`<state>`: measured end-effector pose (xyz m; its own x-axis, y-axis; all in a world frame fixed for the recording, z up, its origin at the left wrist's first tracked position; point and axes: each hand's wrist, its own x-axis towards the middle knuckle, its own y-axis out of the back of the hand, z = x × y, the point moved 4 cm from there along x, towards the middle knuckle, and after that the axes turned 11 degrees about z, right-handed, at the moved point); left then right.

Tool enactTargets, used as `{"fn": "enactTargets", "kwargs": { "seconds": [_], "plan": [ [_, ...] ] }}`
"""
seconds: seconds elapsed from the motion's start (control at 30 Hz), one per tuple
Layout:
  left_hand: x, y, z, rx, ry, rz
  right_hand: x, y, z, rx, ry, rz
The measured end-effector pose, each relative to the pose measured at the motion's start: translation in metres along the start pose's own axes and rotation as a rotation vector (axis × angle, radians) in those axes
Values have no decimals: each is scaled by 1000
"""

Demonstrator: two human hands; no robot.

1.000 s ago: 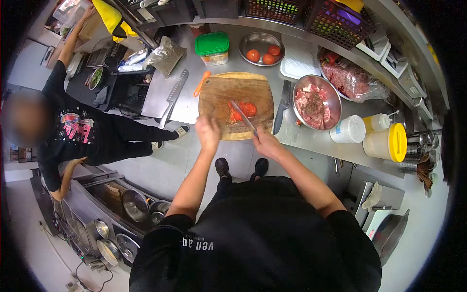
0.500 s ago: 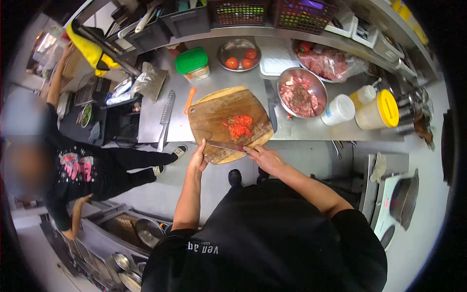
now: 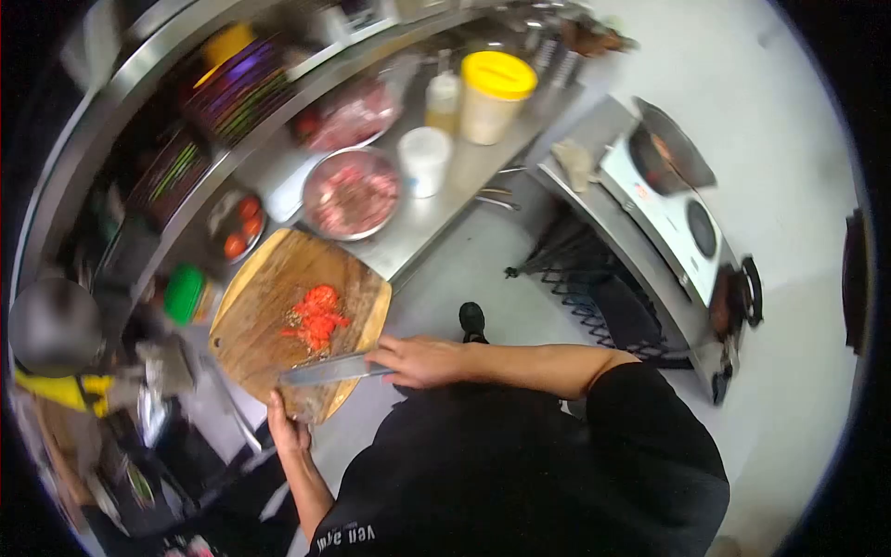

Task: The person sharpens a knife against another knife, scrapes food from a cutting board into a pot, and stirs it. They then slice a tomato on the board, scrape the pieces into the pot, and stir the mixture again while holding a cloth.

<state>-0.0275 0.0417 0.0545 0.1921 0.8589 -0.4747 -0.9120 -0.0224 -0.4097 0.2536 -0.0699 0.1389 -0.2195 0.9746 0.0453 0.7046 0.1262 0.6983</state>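
- Cutting board [image 3: 264, 311]: wood, mostly matt, with visible grain.
- Knife [image 3: 325, 370]: smooth grey metal blade, dull sheen.
- Chopped tomato [image 3: 318, 311]: moist, glossy.
- Counter [image 3: 401, 246], one o'clock from the board: smooth, softly reflective metal.
- Bowl [image 3: 357, 235], one o'clock: shiny metal.
- Yellow lid [image 3: 499, 74], one o'clock: smooth plastic.
- Green lid [image 3: 184, 292], ten o'clock: plastic, blurred.
- Shirt [image 3: 529, 455], four o'clock: matt black cloth.

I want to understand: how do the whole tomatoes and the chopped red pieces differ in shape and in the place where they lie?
The whole tomatoes are round and uncut; the chopped red pieces are small and irregular. The whole tomatoes sit in a metal bowl, while the chopped red pieces lie heaped on the wooden board. Both are red.
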Motion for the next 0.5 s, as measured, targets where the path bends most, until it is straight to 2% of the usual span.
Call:
{"fn": "enactTargets", "kwargs": {
  "seconds": [0.07,0.23,0.3,0.33,0.37,0.4,0.43,0.5],
  "plan": [
    [2,-50,6,1,-8,-82,-23,38,-4,-33,74,157],
    [16,-211,-9,67,51,-311,-102,134,5,-240,70,440],
    [13,-294,-21,136,65,-417,-136,172,21,-444,-42,556],
    [17,-334,-34,134,88,-485,-154,191,30,-448,-39,568],
    [8,-381,-41,126,-18,-532,-172,216,40,-556,-87,638],
    [15,-417,-62,113,110,-530,-189,241,53,-665,-136,710],
    [17,-458,-77,91,86,-618,-206,264,69,-674,-134,725],
    [2,-544,-105,84,163,-765,-247,314,109,-776,-288,799]
  ]
}}
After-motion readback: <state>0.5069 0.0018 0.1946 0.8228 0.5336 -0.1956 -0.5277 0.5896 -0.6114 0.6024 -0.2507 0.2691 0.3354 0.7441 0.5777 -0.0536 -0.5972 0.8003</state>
